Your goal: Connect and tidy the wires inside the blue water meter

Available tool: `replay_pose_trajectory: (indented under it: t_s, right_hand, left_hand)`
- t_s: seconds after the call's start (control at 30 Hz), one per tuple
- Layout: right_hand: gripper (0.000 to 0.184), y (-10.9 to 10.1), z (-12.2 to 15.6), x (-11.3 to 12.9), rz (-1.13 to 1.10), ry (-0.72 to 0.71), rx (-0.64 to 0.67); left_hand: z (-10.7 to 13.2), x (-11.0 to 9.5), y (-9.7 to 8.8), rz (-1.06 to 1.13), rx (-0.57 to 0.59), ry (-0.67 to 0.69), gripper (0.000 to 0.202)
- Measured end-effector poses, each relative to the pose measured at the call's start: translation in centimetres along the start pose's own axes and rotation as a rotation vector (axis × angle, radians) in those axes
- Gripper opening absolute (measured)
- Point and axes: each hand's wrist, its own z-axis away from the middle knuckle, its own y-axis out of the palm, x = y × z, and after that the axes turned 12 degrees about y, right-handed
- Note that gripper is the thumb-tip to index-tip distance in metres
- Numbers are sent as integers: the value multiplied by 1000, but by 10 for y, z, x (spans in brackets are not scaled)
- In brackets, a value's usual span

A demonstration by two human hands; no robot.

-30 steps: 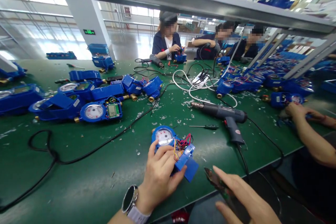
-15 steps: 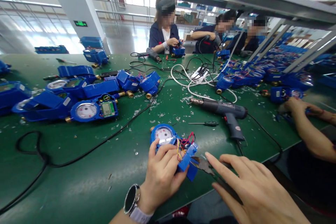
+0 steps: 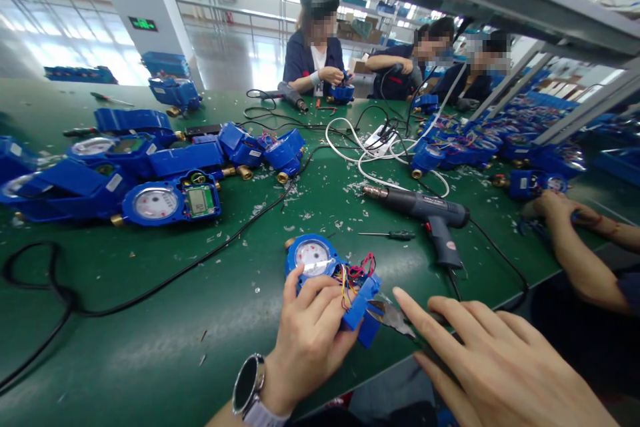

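Observation:
My left hand (image 3: pixel 307 327) grips a blue water meter (image 3: pixel 314 258) on the green bench, with its fingers over the meter's body. Red, yellow and blue wires (image 3: pixel 357 273) bunch out of the meter beside a blue plastic cover (image 3: pixel 363 312). My right hand (image 3: pixel 500 367) holds steel-jawed pliers (image 3: pixel 393 317), whose tips touch or nearly touch that cover. The pliers' handles are mostly hidden under my fingers. A wristwatch (image 3: pixel 249 387) sits on my left wrist.
A heat gun (image 3: pixel 425 210) and a small screwdriver (image 3: pixel 387 235) lie just beyond my hands. Several blue meters (image 3: pixel 170 203), black cable (image 3: pixel 165 287) and plastic scraps cover the bench. A co-worker's hands (image 3: pixel 555 210) work at the right; other people sit across.
Over the last second, my right hand has brought the pliers left and up from the bench edge to the blue cover. The meter stays in my left hand, and the view has tilted slightly.

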Motion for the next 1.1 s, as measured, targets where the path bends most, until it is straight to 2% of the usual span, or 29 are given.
replay_pose_trajectory:
  t_s: [0.13, 0.37, 0.73, 1.1]
  right_hand:
    - [57, -2, -2, -2, 51, -29, 2]
    - [50, -8, -13, -7, 39, -79, 18]
    - [55, -18, -24, -5, 77, -122, 27]
    - [68, -14, -24, -4, 71, -152, 40]
  left_hand:
    - [0, 0, 0, 6, -3, -7, 10]
    - [0, 1, -1, 30, 5, -16, 12]
    - [-3, 0, -2, 20, -19, -10, 9]
    - [0, 3, 1, 27, -30, -35, 5]
